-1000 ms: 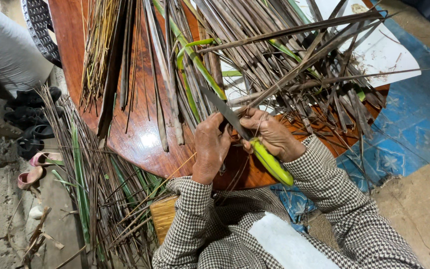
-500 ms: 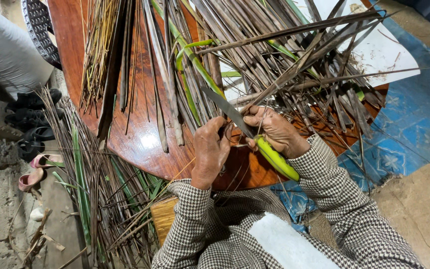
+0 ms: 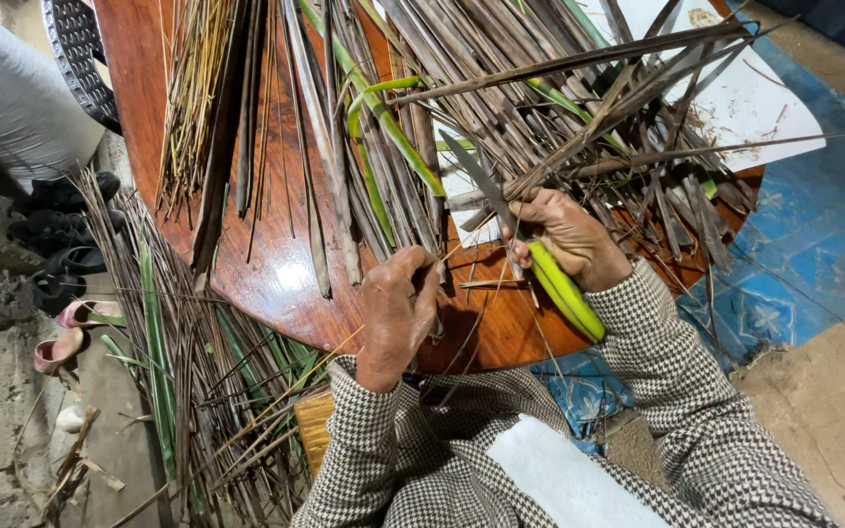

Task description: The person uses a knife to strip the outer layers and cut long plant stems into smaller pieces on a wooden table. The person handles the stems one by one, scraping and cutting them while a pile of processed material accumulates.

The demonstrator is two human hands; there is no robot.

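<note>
A person in a black-and-white houndstooth jacket sits at the near edge of a round, polished reddish-brown wooden table, seen from above. The right hand is closed tightly around the yellow-green handle of a long-bladed knife; its grey blade angles away to the far left, its edge seemingly laid against a thin, pale dried leaf strip. The left hand lies just beside it, fingers curled and pinching the near end of that strip, apparently to keep it taut for the blade.

A loose heap of dried brown and green palm leaves covers the far half of the table, crowding the knife tip. The only bare wood is a small patch between the hands and the near rim. More long leaves hang off the left edge to the concrete floor, near several sandals. A blue patterned mat lies to the right.
</note>
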